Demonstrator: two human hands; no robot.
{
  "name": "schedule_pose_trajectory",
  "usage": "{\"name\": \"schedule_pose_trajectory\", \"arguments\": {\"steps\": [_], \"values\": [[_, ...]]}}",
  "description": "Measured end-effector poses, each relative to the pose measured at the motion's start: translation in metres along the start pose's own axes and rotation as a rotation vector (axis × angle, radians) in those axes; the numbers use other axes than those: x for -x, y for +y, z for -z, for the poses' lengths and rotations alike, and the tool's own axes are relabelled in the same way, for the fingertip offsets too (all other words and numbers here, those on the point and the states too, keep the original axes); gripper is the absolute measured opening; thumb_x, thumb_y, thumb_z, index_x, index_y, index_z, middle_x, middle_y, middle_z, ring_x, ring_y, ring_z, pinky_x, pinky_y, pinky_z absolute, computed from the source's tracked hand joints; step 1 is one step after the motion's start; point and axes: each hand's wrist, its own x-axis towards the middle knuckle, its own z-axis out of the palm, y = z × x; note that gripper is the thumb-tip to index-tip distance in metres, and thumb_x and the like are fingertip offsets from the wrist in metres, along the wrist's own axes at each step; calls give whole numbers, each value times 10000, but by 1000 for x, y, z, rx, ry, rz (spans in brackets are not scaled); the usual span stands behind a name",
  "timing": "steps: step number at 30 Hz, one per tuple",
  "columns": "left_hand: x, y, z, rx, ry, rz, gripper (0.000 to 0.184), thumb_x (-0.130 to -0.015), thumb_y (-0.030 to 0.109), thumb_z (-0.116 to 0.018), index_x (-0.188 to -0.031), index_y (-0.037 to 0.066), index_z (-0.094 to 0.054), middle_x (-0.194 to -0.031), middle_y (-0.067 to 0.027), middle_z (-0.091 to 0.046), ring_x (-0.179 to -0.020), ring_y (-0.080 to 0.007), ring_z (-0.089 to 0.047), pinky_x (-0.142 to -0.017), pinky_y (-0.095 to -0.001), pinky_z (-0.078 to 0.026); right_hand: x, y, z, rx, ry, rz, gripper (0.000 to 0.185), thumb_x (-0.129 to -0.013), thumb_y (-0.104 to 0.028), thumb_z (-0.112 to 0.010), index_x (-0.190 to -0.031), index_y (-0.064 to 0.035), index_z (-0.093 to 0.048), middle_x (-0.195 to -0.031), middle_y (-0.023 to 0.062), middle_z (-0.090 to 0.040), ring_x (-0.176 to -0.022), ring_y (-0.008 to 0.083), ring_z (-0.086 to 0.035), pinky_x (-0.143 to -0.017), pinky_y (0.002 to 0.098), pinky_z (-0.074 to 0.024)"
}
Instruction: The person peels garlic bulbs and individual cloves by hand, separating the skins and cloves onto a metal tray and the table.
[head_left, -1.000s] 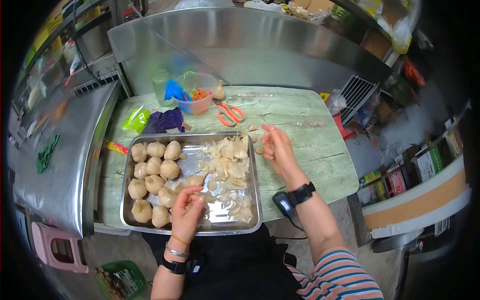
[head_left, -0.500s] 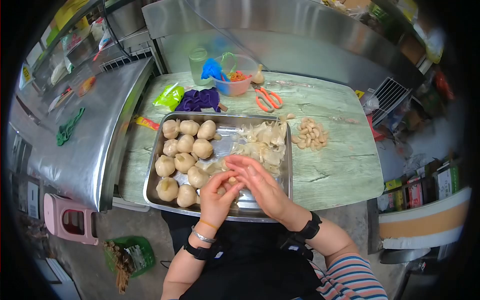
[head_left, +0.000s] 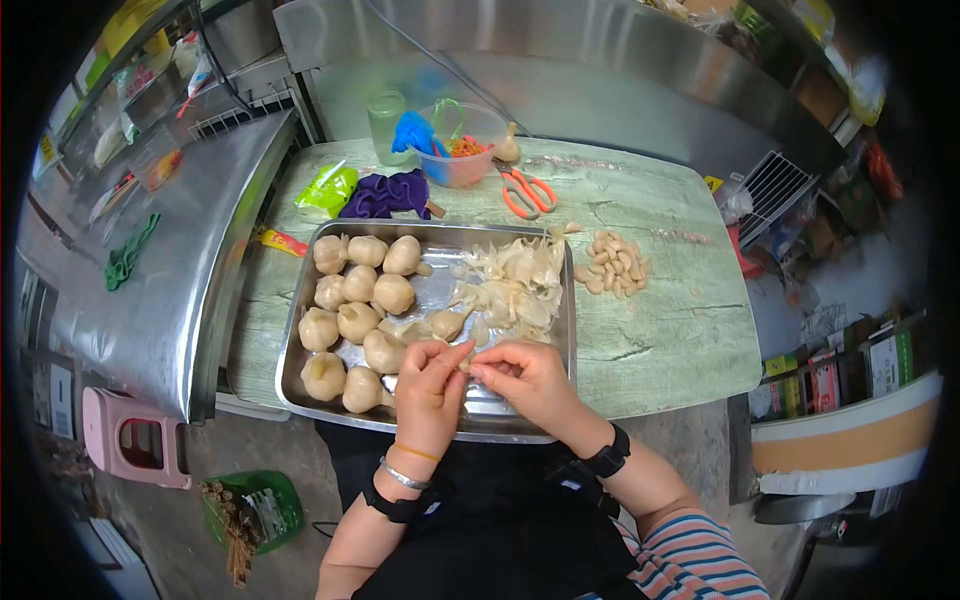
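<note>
Over the near part of a metal tray, my left hand and my right hand meet with fingertips pinched on a small garlic clove, mostly hidden by the fingers. Whole garlic bulbs fill the tray's left side. One more bulb lies just beyond my fingertips. Thin garlic skins are heaped in the tray's far right part. Outside the tray, to the right, peeled cloves form a pile on the table.
Behind the tray on the green table are orange-handled scissors, a purple cloth, a green packet, a plastic bowl and a glass jar. A steel counter stands at left, a pink stool below it.
My right hand has turned from stretched fingers held over the left hand to a pinch beside it. The bulb beyond my fingertips now shows more fully. The view has shifted slightly.
</note>
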Motion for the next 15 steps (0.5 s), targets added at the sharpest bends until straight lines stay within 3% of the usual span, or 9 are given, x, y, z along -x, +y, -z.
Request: {"name": "schedule_pose_trajectory", "arguments": {"steps": [2,5,12,14,15], "values": [[1,3,-3,-163,3,-146,381,-720,-70,-648,-1060,102,-665,-852,-78,-522,-696,-201,-554,-626,-287,-474,2,-1,7,-13,-96,-179,177,-859,-142,-635,-958,4,-645,-848,52,-669,-748,88,-613,-671,232,-493],[4,5,-6,-247,-35,-199,371,-714,-60,-663,-1048,100,-667,-816,-79,-509,-688,-219,-550,-605,-303,-470,5,1,6,-1,-35,-131,89,-820,-61,-651,-877,8,-656,-727,-7,-631,-675,26,-550,-610,191,-462],[4,1,-6,-245,-44,-238,370,-705,-45,-681,-1053,81,-664,-811,-72,-526,-681,-196,-552,-596,-299,-472,1,10,1,65,-10,-96,38,-792,-24,-639,-776,-16,-605,-704,-25,-592,-666,16,-525,-608,183,-449],[1,-9,-5,125,-94,-20,384,-709,-40,-691,-1077,62,-653,-851,-52,-572,-692,-141,-553,-617,-279,-476,-4,14,-1,-375,-5,-155,30,-799,-23,-609,-793,-32,-581,-682,-27,-552,-621,21,-493,-558,184,-411],[-1,-10,-1,125,-93,-25,384,-709,-40,-691,-1077,62,-653,-851,-52,-572,-692,-141,-553,-617,-279,-476,-6,13,-2,-374,-5,-150,30,-799,-23,-609,-793,-32,-581,-682,-27,-552,-621,21,-493,-558,184,-411]]}}
